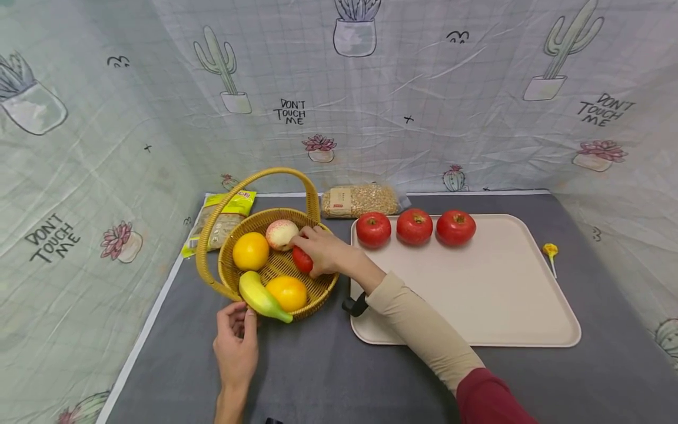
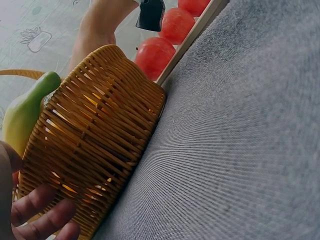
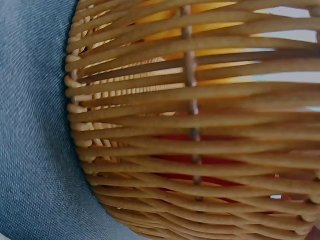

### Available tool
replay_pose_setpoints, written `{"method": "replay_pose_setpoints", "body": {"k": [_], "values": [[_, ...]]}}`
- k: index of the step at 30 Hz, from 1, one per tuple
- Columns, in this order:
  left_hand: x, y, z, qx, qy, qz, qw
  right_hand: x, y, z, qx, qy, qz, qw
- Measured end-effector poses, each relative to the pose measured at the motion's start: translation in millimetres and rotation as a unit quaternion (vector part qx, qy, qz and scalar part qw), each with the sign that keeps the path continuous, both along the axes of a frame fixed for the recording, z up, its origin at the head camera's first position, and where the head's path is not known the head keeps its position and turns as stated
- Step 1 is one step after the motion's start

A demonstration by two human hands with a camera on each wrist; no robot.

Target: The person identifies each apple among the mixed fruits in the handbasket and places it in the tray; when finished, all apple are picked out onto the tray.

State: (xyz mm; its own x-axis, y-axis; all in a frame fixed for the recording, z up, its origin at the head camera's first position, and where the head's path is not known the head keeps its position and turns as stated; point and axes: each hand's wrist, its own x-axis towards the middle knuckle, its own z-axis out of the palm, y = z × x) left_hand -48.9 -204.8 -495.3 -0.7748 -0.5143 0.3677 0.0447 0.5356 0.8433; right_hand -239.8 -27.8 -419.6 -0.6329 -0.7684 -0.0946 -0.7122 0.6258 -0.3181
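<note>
A wicker basket (image 1: 320, 294) with a tall handle holds a banana (image 1: 259, 296), a peach (image 1: 281, 233) and two orange-yellow fruits, one at the left (image 1: 251, 251) and one near the front (image 1: 286, 293). Reaching over the basket's right rim, my right hand (image 1: 323, 250) grips a red pomegranate (image 1: 302, 259) low inside. Its red also shows through the weave in the right wrist view. My left hand (image 1: 236, 333) holds the basket's front-left rim beside the banana, thumb at the rim and fingers (image 2: 45, 220) against the woven side.
A beige tray (image 1: 477, 294) lies to the right, with three pomegranates along its back edge: left (image 1: 374, 229), middle (image 1: 414, 227) and right (image 1: 456, 228). Behind are a grain bag (image 1: 365, 200) and a yellow packet (image 1: 217, 224). A lollipop (image 1: 551, 253) lies right of the tray.
</note>
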Motion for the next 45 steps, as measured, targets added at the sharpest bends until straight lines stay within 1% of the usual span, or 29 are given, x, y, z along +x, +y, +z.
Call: {"method": "replay_pose_setpoints", "body": {"k": [3, 6, 10, 12, 18, 22, 25, 29, 38, 45], "values": [[-0.2, 1.0, 1.7, 0.002, 0.005, -0.006, 1.0, 1.9, 2.9, 0.9, -0.024, -0.01, -0.009, 0.9996], [-0.1, 1.8, 3.0, 0.004, 0.008, -0.01, 0.9999, 3.9, 6.1, 3.3, -0.054, -0.031, -0.018, 0.9979], [-0.1, 1.9, 3.7, 0.005, 0.01, -0.01, 0.9999, 5.2, 13.0, 10.4, -0.103, -0.057, -0.025, 0.9927], [-0.1, 1.5, 3.5, 0.006, 0.009, -0.008, 0.9999, 5.3, 17.7, 14.8, -0.121, -0.064, -0.027, 0.9903], [-0.2, -0.3, 2.2, 0.002, 0.004, -0.005, 1.0, 8.0, 32.4, 24.0, -0.151, -0.08, -0.033, 0.9847], [-0.4, -0.9, 1.2, 0.001, 0.004, -0.008, 1.0, 11.2, 39.6, 26.1, -0.178, -0.072, -0.031, 0.9809], [-0.2, -1.0, 0.7, 0.002, 0.008, -0.012, 0.9999, 14.3, 44.8, 27.9, -0.19, -0.052, -0.03, 0.9799], [0.5, 0.0, 1.4, 0.004, 0.011, -0.014, 0.9998, 18.5, 52.3, 30.0, -0.198, -0.033, -0.038, 0.9789], [-1.6, 1.4, 0.0, 0.002, 0.004, -0.003, 1.0, 27.1, 74.0, 35.3, -0.23, -0.032, -0.044, 0.9718], [0.6, -0.4, 1.4, 0.0, 0.011, -0.013, 0.9999, 34.6, 98.6, 37.3, -0.243, -0.035, -0.065, 0.9673]]}}
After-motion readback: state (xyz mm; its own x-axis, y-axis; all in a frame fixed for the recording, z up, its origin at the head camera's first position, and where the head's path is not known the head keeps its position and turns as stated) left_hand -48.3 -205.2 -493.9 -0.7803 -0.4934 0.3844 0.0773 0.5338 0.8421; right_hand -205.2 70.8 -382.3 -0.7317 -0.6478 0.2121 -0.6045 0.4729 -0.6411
